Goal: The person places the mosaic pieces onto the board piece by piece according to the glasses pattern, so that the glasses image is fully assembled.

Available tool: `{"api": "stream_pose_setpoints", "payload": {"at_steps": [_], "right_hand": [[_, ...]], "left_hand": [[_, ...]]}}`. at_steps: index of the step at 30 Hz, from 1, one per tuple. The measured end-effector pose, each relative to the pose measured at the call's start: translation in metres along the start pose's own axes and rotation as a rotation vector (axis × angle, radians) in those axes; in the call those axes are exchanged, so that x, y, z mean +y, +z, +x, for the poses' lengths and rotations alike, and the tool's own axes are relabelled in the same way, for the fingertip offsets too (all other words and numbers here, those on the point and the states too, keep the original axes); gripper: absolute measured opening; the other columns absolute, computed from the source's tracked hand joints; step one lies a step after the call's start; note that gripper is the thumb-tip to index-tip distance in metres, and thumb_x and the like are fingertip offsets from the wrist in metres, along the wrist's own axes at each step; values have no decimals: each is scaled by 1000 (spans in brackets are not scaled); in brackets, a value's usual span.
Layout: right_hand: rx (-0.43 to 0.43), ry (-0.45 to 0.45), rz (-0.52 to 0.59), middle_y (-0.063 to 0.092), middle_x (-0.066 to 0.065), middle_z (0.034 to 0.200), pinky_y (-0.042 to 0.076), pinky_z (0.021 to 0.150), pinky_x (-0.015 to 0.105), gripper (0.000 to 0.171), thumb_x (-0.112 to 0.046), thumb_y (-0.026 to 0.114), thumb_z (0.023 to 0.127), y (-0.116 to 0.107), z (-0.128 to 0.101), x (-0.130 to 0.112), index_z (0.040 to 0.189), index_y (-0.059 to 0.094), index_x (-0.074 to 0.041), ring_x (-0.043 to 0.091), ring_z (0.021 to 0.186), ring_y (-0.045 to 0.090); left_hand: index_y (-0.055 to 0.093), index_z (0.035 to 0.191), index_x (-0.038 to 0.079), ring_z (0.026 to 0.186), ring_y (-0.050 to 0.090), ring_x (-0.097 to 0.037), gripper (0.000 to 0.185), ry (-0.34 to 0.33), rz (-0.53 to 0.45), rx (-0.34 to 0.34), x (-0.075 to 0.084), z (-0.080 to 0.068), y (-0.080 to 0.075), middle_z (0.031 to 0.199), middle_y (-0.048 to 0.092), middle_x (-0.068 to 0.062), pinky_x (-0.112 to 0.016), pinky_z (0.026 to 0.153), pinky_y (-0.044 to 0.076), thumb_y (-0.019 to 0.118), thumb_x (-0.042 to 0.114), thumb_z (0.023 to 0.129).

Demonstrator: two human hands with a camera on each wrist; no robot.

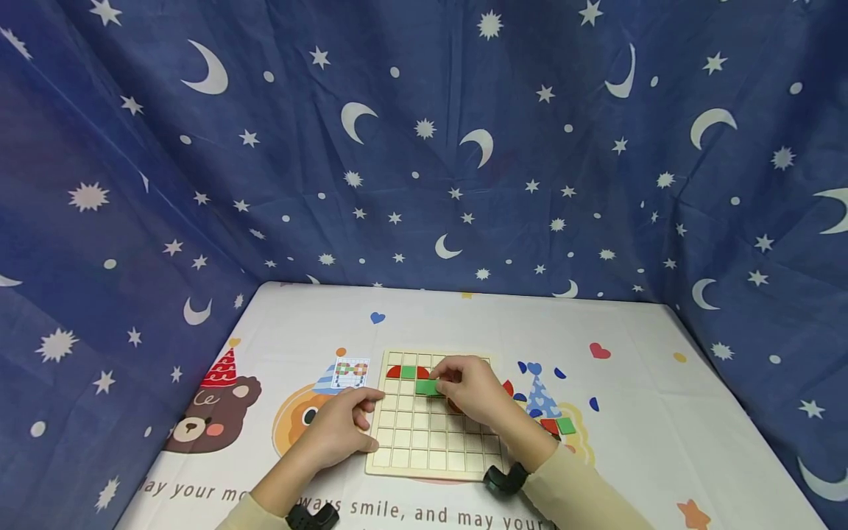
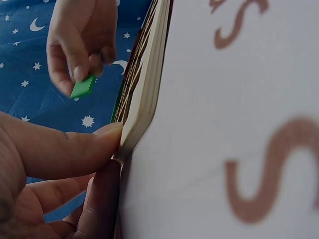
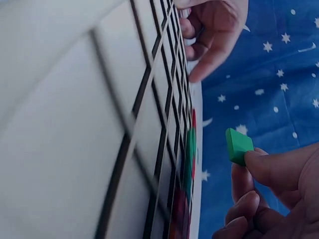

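A wooden grid board (image 1: 424, 434) lies on the table in front of me. In its top row sit red curved pieces (image 1: 394, 372) and a green square (image 1: 408, 372). My right hand (image 1: 467, 386) pinches a green rectangular tile (image 1: 427, 387) (image 2: 82, 86) (image 3: 238, 145) just above the board's upper cells. My left hand (image 1: 341, 430) rests at the board's left edge (image 2: 142, 99), thumb and fingers pressed against its side. The board's grid (image 3: 149, 119) fills the right wrist view.
A small pattern card (image 1: 350, 372) lies left of the board's top. Loose red (image 1: 549, 425) and green (image 1: 566, 425) pieces sit to the board's right. A printed tablecloth (image 1: 629, 412) covers the table; blue star-and-moon fabric (image 1: 424, 147) walls surround it.
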State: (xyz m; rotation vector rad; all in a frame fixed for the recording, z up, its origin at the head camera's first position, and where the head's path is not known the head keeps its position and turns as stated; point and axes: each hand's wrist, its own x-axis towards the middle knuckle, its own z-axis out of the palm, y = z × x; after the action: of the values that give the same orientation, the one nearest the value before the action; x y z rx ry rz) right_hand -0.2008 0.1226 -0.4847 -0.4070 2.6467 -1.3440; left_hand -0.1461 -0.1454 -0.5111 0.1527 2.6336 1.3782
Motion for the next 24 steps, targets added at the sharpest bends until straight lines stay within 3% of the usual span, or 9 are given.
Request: {"api": "stream_pose_setpoints", "payload": {"at_steps": [5, 12, 24], "right_hand": [[-32, -23, 11, 70, -4, 91, 51, 62, 28, 15, -7, 74, 98, 16, 14, -11, 99, 81, -21, 16, 75, 58], [-38, -23, -15, 68, -5, 85, 50, 74, 32, 16, -7, 75, 96, 35, 32, -21, 95, 81, -22, 15, 81, 59], [-16, -9, -98, 71, -8, 81, 50, 76, 32, 14, -7, 78, 93, 56, 44, -26, 90, 82, -20, 12, 80, 60]], "left_hand": [[73, 132, 13, 81, 58, -14, 79, -2, -8, -3, 0, -1, -1, 104, 61, -1, -24, 71, 47, 95, -6, 59], [73, 131, 13, 82, 58, -14, 77, -4, -5, -9, -1, -1, -1, 104, 61, -2, -24, 72, 47, 95, -5, 59], [73, 131, 13, 82, 60, -13, 78, 1, -3, -12, 0, 0, -2, 105, 62, -1, -23, 71, 49, 96, -5, 59]]}}
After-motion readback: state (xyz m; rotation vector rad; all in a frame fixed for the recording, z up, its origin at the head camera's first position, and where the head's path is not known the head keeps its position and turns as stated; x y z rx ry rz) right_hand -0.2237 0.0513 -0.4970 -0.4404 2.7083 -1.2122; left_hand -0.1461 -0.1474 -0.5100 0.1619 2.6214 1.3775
